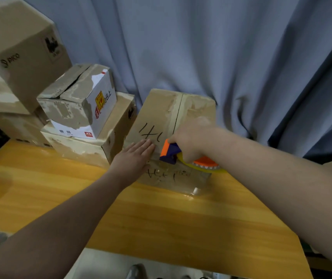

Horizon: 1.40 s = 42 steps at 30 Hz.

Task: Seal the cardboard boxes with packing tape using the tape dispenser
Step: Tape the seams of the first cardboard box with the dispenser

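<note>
Sealing is judged to be at an early stage on the brown cardboard box with black marker writing [161, 113], which is stood on the yellow wooden desk [161, 218] against the grey-blue curtain [201, 47]. The orange, blue and yellow plastic tape dispenser [170, 153] is set on the box's top at the near end of the centre seam. It is gripped by the right hand [189, 137], whose fingers are curled round its handle. The left hand [135, 158] is laid flat on the box top just left of the dispenser, fingers straight and pressed down — nothing is held by it. A glossy strip of clear tape [193, 188] is seen on the box's near face, below the dispenser, so the start of the strip appears anchored. The seam beyond the dispenser — most of the top — is shown without fresh tape, only torn old residue. Left of the box, a stack of worn cardboard boxes [76, 109] is piled; a gap shows between one small box's flaps, and these are taken as left to do.
</note>
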### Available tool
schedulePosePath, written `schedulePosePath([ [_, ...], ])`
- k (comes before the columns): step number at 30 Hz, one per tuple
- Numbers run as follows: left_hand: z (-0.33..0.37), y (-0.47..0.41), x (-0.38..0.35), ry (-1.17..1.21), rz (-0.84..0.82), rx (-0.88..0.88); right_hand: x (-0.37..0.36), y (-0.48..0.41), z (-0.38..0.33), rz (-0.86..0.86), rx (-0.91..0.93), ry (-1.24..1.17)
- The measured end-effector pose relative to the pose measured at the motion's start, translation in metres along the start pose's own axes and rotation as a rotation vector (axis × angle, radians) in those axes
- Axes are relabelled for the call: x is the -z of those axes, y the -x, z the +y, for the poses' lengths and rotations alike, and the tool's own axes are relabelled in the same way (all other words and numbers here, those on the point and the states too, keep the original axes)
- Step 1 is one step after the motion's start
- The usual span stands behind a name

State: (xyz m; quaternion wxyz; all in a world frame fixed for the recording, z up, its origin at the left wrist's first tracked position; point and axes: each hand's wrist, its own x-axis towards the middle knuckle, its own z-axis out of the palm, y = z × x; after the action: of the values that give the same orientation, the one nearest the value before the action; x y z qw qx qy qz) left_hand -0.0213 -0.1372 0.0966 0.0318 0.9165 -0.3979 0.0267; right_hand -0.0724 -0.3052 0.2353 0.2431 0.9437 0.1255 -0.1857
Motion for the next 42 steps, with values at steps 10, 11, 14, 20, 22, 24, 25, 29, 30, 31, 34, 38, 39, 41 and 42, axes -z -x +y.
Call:
schedulePosePath([
  [10, -0.003, -0.005, 0.002, -0.046, -0.066, 0.020, 0.002, 0.043, 0.018, -0.066, -0.088, -0.200],
  [11, -0.003, -0.006, 0.003, -0.037, -0.074, 0.020, -0.002, 0.051, 0.024, -0.083, -0.098, -0.176],
  [14, -0.002, -0.008, 0.005, -0.028, -0.096, 0.022, -0.015, 0.071, 0.035, -0.127, -0.143, -0.131],
  [20, 0.010, -0.007, 0.008, -0.128, -0.171, 0.022, -0.034, 0.063, 0.026, -0.149, -0.142, -0.165],
  [22, 0.025, -0.007, 0.011, -0.154, -0.192, 0.066, -0.038, 0.063, 0.028, -0.157, -0.158, -0.183],
  [24, 0.044, -0.011, 0.012, -0.125, -0.175, 0.072, -0.041, 0.063, 0.029, -0.147, -0.168, -0.200],
  [25, 0.056, -0.014, 0.011, -0.098, -0.156, 0.037, -0.043, 0.062, 0.029, -0.137, -0.169, -0.211],
  [29, 0.080, -0.022, 0.000, 0.006, -0.118, -0.163, -0.050, 0.059, 0.031, -0.123, -0.202, -0.273],
  [30, 0.070, -0.019, -0.002, 0.011, -0.100, -0.170, -0.052, 0.059, 0.032, -0.124, -0.208, -0.285],
  [31, 0.053, -0.014, -0.002, 0.033, -0.073, -0.139, -0.054, 0.059, 0.033, -0.122, -0.213, -0.292],
  [34, -0.004, 0.003, -0.001, 0.081, -0.028, 0.036, -0.057, 0.060, 0.033, -0.111, -0.232, -0.298],
  [38, 0.002, 0.005, -0.002, 0.052, -0.049, 0.105, -0.055, 0.057, 0.034, -0.102, -0.240, -0.295],
  [39, 0.013, 0.003, -0.003, 0.046, -0.049, 0.098, -0.054, 0.057, 0.034, -0.097, -0.239, -0.293],
  [41, 0.037, -0.002, -0.005, 0.034, -0.038, 0.029, -0.055, 0.058, 0.033, -0.083, -0.232, -0.287],
  [42, 0.049, -0.007, -0.006, 0.036, -0.028, -0.008, -0.056, 0.058, 0.032, -0.074, -0.228, -0.280],
])
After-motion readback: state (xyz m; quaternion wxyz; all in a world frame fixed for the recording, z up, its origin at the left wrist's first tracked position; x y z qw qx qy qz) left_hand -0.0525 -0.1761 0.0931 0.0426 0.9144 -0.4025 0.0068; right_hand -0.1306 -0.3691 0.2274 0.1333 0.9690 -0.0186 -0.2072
